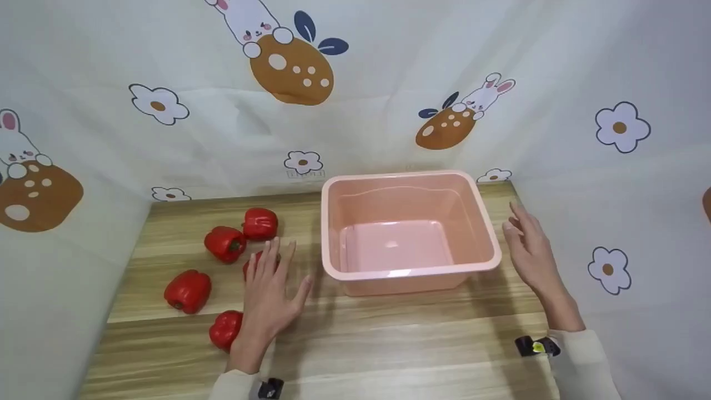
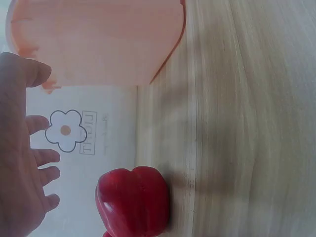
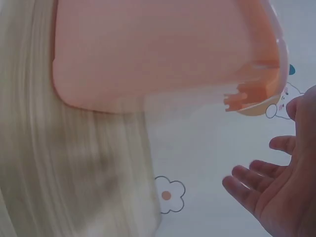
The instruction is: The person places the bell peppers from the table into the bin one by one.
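A pink plastic basin [image 1: 411, 273] stands on the wooden table, with nothing inside it. My left hand [image 1: 272, 303] hovers left of the basin, fingers spread, partly covering one red bell pepper [image 1: 253, 265]. Several more red bell peppers lie around it, among them one at the back [image 1: 260, 224] and one at the far left [image 1: 188, 291]. In the left wrist view a bell pepper [image 2: 133, 201] appears below the loosely extended fingers. To the right of the basin is my right hand [image 1: 530, 250], fingers relaxed and apart from the rim. Neither hand holds anything.
The wooden tabletop [image 1: 400, 339] extends in front of the basin. A pale cloth [image 1: 377, 128] printed with rabbits and flowers hangs behind the table and along both sides. The basin stands near the back edge.
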`<action>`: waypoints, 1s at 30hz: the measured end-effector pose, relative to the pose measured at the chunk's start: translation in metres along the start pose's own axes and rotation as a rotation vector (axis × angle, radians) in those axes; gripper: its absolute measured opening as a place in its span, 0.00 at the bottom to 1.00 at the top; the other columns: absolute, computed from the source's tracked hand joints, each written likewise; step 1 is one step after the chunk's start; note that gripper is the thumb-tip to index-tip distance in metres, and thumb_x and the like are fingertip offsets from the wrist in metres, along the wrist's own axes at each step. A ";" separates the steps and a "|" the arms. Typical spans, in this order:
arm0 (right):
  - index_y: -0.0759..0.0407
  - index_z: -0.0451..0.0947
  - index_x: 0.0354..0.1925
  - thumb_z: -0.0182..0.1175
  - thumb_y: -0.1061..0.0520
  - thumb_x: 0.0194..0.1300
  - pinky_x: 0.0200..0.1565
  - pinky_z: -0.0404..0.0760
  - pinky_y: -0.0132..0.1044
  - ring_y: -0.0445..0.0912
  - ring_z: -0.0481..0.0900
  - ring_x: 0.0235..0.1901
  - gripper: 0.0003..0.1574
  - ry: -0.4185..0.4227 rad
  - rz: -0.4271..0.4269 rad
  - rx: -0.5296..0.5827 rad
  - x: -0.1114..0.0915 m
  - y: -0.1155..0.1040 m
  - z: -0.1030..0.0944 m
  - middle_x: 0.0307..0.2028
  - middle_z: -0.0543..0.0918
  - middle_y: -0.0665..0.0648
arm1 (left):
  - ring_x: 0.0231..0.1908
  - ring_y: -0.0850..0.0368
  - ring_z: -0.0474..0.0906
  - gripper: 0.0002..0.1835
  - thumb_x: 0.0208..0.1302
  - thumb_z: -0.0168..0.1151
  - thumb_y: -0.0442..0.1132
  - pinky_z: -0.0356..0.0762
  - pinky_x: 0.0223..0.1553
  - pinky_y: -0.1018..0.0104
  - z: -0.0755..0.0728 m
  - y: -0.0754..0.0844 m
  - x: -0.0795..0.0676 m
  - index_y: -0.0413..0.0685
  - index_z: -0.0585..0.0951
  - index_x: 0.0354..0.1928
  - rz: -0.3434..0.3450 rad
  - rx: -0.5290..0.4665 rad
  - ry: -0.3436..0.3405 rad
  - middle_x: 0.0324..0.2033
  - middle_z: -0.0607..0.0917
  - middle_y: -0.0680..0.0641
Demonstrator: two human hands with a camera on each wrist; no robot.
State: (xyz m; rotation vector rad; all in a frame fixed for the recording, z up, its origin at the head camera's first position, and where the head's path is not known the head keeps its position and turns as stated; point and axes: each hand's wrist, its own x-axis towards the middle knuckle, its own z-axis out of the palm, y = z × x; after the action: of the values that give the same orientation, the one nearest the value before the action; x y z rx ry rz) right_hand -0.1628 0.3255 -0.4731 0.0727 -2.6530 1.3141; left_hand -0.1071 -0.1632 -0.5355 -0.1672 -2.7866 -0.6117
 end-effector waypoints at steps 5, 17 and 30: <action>0.64 0.58 0.81 0.53 0.49 0.83 0.58 0.81 0.23 0.62 0.76 0.70 0.38 -0.026 0.051 0.065 0.005 -0.011 -0.005 0.76 0.69 0.71 | 0.79 0.36 0.61 0.40 0.67 0.67 0.58 0.53 0.80 0.31 0.001 0.002 -0.009 0.49 0.71 0.78 0.012 -0.029 0.032 0.79 0.67 0.37; 0.67 0.61 0.79 0.59 0.49 0.80 0.44 0.87 0.27 0.23 0.80 0.48 0.41 -0.106 0.190 0.204 0.024 -0.020 -0.010 0.70 0.75 0.73 | 0.76 0.35 0.63 0.40 0.64 0.70 0.54 0.50 0.79 0.28 -0.019 -0.013 -0.026 0.50 0.72 0.76 -0.024 -0.062 0.065 0.74 0.72 0.37; 0.68 0.59 0.80 0.58 0.52 0.80 0.46 0.87 0.27 0.25 0.80 0.48 0.40 -0.166 0.220 0.236 0.033 -0.023 -0.003 0.72 0.73 0.74 | 0.75 0.33 0.66 0.38 0.65 0.71 0.51 0.53 0.77 0.26 -0.022 -0.032 -0.053 0.48 0.73 0.75 -0.086 -0.100 0.056 0.72 0.74 0.36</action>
State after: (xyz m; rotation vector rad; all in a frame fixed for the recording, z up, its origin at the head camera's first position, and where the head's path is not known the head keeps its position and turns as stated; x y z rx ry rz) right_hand -0.1920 0.3153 -0.4470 -0.0853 -2.6891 1.7599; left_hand -0.0567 -0.2040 -0.5445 -0.0499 -2.7218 -0.7652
